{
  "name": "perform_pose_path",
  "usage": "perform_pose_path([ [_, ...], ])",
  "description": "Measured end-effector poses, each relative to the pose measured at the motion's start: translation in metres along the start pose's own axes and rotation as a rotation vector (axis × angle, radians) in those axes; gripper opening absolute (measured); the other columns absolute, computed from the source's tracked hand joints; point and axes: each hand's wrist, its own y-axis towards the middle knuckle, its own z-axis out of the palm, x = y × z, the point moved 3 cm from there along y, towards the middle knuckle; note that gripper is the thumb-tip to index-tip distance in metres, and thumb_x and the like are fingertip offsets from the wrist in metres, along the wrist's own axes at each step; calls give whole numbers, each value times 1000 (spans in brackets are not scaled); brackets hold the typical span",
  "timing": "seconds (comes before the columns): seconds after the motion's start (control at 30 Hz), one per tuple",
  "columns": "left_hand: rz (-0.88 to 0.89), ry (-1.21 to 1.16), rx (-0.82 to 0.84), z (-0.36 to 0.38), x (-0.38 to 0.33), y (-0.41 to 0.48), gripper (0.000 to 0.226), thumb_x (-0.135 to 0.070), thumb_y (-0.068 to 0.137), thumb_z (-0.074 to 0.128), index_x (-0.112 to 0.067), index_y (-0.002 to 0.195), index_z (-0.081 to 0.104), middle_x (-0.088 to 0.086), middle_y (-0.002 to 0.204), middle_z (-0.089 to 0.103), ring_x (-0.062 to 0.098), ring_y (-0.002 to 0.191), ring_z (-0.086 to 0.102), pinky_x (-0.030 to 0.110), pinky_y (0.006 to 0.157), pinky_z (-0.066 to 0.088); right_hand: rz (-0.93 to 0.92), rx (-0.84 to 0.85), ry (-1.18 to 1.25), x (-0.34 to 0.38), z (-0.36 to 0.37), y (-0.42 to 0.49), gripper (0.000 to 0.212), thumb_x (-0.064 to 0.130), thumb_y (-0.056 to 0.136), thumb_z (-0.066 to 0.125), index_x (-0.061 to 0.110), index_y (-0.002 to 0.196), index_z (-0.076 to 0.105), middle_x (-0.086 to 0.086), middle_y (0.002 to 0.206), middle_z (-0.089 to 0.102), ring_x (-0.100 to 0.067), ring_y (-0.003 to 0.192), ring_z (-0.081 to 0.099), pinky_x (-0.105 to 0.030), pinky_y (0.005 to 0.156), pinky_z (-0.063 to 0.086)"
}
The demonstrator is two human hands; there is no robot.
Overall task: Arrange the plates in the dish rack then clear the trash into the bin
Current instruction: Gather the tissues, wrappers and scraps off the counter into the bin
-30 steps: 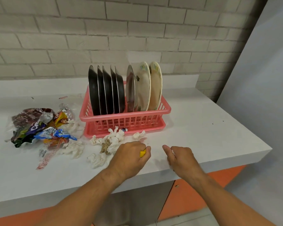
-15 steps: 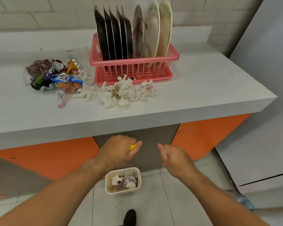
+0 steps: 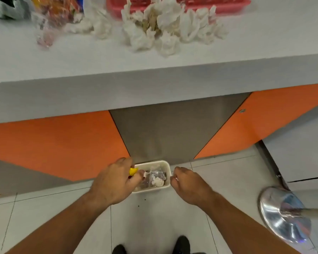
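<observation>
A small white bin (image 3: 163,163) stands on the floor below the counter, holding crumpled wrappers and tissue. My left hand (image 3: 114,182) hovers over its left rim, closed on a yellow scrap (image 3: 133,171). At the bin's right rim my right hand (image 3: 188,184) is closed, with a tiny white bit showing at the fingertips. On the counter top lie a heap of crumpled white tissues (image 3: 169,28) and colourful snack wrappers (image 3: 57,10). Only the base of the pink dish rack (image 3: 217,5) shows at the top edge; its plates are out of frame.
The grey counter edge (image 3: 154,92) juts out above orange panels (image 3: 53,143) and a steel panel (image 3: 173,129). A shiny round metal base with a pole (image 3: 285,215) stands on the tiled floor at right. My dark shoes (image 3: 182,244) are at the bottom.
The view has tilted down from the counter to the floor. Both hands dropped from the counter edge to just over the bin, still closed on their scraps.
</observation>
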Motion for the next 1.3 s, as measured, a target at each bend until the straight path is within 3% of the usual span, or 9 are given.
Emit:
perform_pose_path([
  [0.17,-49,-223,63,105,62,8,24,-40,97,32,-27,112,44,-10,105,46,16,94,49,35,80,41,15,100,-63,-38,116,73,26,32,97,41,13,112,52,-7,116,58,-26,99,57,-33,80,46],
  [0.37,-52,-235,133,220,113,31,41,-34,99,30,-27,139,26,-14,128,33,7,115,37,25,92,36,13,191,-78,-72,224,178,32,34,93,53,14,118,52,-7,120,57,-26,107,55,-31,84,43],
  [0.53,-91,-218,78,284,148,55,48,-48,96,40,-33,138,22,-14,113,45,6,103,40,24,82,33,89,386,-1,-97,292,230,42,33,75,74,18,109,53,-2,101,65,-23,92,65,-33,78,53],
  [0.63,-70,-168,112,308,155,70,44,-48,94,47,-31,133,34,-10,119,51,10,99,48,25,81,39,85,448,47,-109,298,231,51,31,71,76,23,114,50,2,101,66,-19,89,65,-32,79,55],
  [0.73,13,-137,197,328,143,90,46,-49,92,52,-31,133,42,-10,126,50,13,110,50,28,91,41,104,441,123,-115,275,223,51,10,74,72,26,119,54,6,100,64,-15,87,63,-25,70,53],
  [0.93,183,126,438,385,104,130,39,-43,93,52,-28,129,52,2,128,43,28,108,56,41,92,45,165,256,79,-127,222,185,34,0,78,53,26,98,47,6,89,53,-9,72,54,-20,54,42],
  [1.07,152,233,499,424,111,141,28,-31,94,53,-16,115,64,9,123,42,29,96,59,39,88,48,129,168,108,-124,219,165,46,-2,83,49,30,115,58,5,106,58,-13,87,61,-21,63,49],
  [1.17,113,266,573,452,128,144,28,-27,90,58,-9,111,63,13,120,47,29,99,59,37,87,48,96,80,87,-123,222,160,55,5,91,51,32,139,45,7,124,56,-11,108,56,-13,77,42],
  [1.3,191,447,637,473,133,150,27,-24,89,59,-9,110,65,13,116,63,29,104,59,40,86,49,72,14,36,-123,228,156,51,12,93,50,35,139,44,11,130,53,-8,114,52,-14,86,38],
])
